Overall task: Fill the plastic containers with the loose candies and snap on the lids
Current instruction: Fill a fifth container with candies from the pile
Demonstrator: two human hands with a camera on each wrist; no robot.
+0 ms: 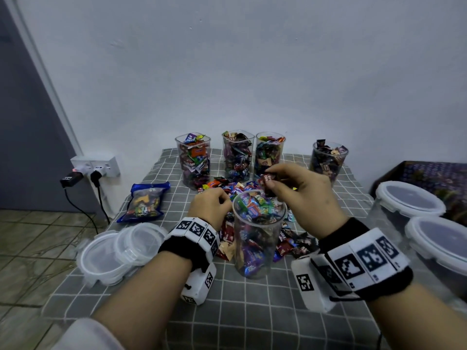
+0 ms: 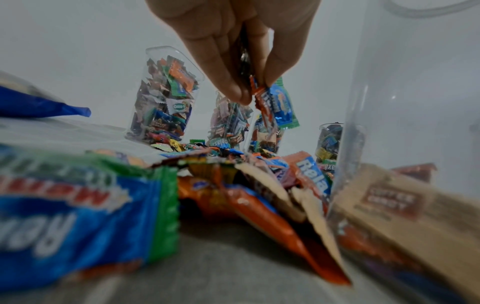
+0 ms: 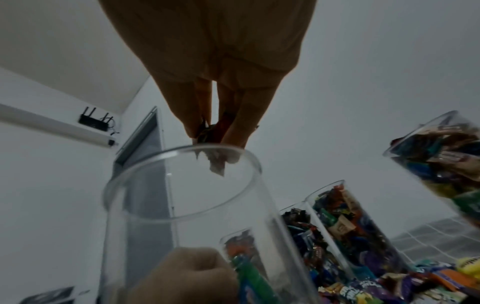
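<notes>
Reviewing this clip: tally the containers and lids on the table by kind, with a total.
Open candy-filled containers: 5
Lidded containers at right: 2
Loose clear lids at left: 2 visible, possibly more stacked
Sealed candy bag: 1
Total: 10

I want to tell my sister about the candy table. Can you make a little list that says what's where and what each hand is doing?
near jar: round, clear, almost full, no lid
left hand: pinches candies beside the near jar
right hand: holds a dark red candy over the near jar's mouth
back jars: four, full, no lids
loose pile: on the cloth around the near jar
lids: stacked at the left
candy bag: blue, lying at the left
lidded tubs: two, at the right
</notes>
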